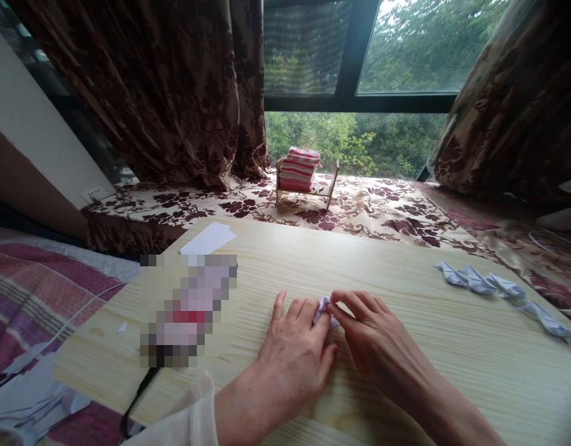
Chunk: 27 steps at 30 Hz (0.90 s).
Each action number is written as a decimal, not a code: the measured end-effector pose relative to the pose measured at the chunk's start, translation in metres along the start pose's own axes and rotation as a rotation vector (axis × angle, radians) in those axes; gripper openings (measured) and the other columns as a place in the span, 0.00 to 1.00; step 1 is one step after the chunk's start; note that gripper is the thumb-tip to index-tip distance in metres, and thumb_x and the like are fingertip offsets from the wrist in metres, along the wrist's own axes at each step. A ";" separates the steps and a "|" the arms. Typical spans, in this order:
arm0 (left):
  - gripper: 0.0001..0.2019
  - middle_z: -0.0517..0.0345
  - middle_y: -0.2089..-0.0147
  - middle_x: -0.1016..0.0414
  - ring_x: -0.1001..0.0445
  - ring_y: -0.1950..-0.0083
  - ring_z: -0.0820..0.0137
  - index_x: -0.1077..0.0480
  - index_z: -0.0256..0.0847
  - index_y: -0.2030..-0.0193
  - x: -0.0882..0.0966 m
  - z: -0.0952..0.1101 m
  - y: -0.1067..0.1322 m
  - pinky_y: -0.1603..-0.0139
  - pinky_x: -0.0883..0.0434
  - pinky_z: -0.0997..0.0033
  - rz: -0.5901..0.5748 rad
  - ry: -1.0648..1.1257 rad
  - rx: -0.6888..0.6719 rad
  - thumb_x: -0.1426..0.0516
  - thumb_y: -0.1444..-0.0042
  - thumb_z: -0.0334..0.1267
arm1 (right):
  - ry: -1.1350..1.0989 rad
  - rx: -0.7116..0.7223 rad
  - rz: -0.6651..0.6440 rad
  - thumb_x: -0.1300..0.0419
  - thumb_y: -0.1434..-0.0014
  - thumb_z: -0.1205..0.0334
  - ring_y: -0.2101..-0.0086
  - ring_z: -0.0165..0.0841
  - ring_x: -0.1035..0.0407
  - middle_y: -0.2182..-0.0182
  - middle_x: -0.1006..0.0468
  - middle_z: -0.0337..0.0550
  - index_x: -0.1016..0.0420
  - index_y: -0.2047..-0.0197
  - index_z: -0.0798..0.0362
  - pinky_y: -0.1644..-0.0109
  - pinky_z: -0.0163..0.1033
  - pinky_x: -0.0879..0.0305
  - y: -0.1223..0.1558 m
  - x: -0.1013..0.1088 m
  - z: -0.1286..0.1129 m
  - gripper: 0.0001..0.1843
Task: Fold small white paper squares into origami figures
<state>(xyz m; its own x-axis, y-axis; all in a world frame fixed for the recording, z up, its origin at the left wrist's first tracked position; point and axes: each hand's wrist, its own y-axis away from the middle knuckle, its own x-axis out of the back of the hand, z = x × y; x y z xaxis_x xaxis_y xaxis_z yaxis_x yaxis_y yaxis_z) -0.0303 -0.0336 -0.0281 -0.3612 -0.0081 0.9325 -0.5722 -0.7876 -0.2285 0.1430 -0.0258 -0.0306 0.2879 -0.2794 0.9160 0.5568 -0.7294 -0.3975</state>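
Both hands rest on a pale wooden table (406, 378) around a small folded piece of white paper (323, 308). My left hand (294, 353) lies palm down, its thumb and forefinger pressed on the paper's left side. My right hand (378, 341) comes in from the right, its fingertips pinching the same paper. Most of the paper is hidden under the fingers.
A row of several folded paper pieces (499, 288) lies at the table's right edge. A white sheet (208, 239) sits at the far left corner beside a blurred patch (187, 306). A small wooden rack with striped cloths (304, 170) stands on the flowered window seat. Curtains hang left and right.
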 end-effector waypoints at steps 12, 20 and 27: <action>0.19 0.47 0.42 0.36 0.40 0.41 0.58 0.38 0.39 0.43 -0.002 0.001 0.000 0.34 0.55 0.42 -0.007 -0.022 0.008 0.52 0.39 0.42 | -0.003 -0.062 -0.020 0.49 0.47 0.77 0.58 0.42 0.36 0.57 0.28 0.55 0.28 0.49 0.54 0.58 0.47 0.34 0.000 0.000 0.003 0.24; 0.19 0.48 0.43 0.35 0.40 0.42 0.58 0.37 0.38 0.44 -0.001 0.002 0.000 0.35 0.52 0.43 -0.008 -0.012 0.024 0.52 0.39 0.42 | -0.034 -0.068 0.023 0.52 0.45 0.78 0.60 0.40 0.35 0.60 0.26 0.53 0.25 0.53 0.54 0.57 0.46 0.34 0.001 0.004 0.005 0.21; 0.19 0.48 0.42 0.36 0.40 0.43 0.57 0.36 0.38 0.44 0.000 0.002 -0.001 0.36 0.51 0.44 -0.019 -0.014 0.015 0.51 0.40 0.41 | -0.134 -0.079 0.009 0.52 0.44 0.77 0.61 0.39 0.35 0.61 0.26 0.52 0.26 0.53 0.55 0.59 0.45 0.32 0.000 0.004 0.002 0.20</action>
<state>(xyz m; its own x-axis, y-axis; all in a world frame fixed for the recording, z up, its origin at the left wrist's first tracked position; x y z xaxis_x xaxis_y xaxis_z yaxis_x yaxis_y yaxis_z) -0.0280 -0.0345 -0.0275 -0.3395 -0.0016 0.9406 -0.5678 -0.7969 -0.2064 0.1454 -0.0254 -0.0267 0.3972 -0.2044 0.8947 0.4921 -0.7755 -0.3956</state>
